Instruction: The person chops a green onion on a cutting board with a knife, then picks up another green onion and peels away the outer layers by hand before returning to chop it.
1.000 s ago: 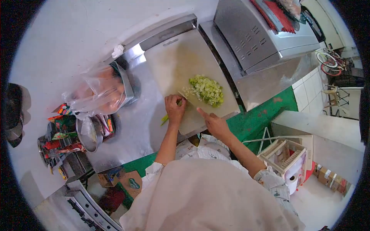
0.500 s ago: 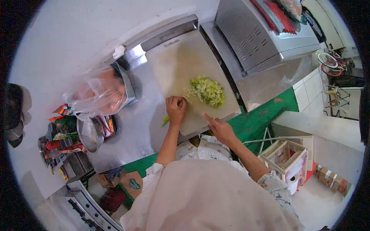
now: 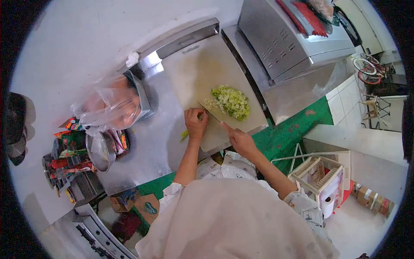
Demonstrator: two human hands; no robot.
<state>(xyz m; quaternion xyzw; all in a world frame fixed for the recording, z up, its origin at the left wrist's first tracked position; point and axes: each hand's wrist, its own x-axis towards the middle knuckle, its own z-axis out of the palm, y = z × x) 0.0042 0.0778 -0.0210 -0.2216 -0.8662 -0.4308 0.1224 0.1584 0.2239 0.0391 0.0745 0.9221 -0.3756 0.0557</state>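
My left hand [image 3: 196, 123] is closed on a bunch of green vegetable stalks, at the left edge of a pale cutting board [image 3: 189, 71]. Bright green ends of the stalks [image 3: 184, 134] stick out below the palm; the fingers hide the rest. A knife is gripped in my right hand [image 3: 241, 142], its thin blade [image 3: 210, 113] slanting up and left to just beside my left fingertips. Small pale cut bits [image 3: 208, 103] lie along the blade. Beyond them on the board sits a heap of chopped light-green vegetable [image 3: 233, 103].
Left of the board on the steel counter [image 3: 151, 159] stand a metal container [image 3: 142, 97] with a plastic bag [image 3: 108, 103] and a metal bowl [image 3: 100, 151]. A large steel appliance [image 3: 276, 47] stands at right. A plastic rack [image 3: 317, 172] is on the lower right.
My right hand has shifted slightly left, and the knife blade now shows more clearly beside my left fingers. My left hand stays almost in place on the stalks.
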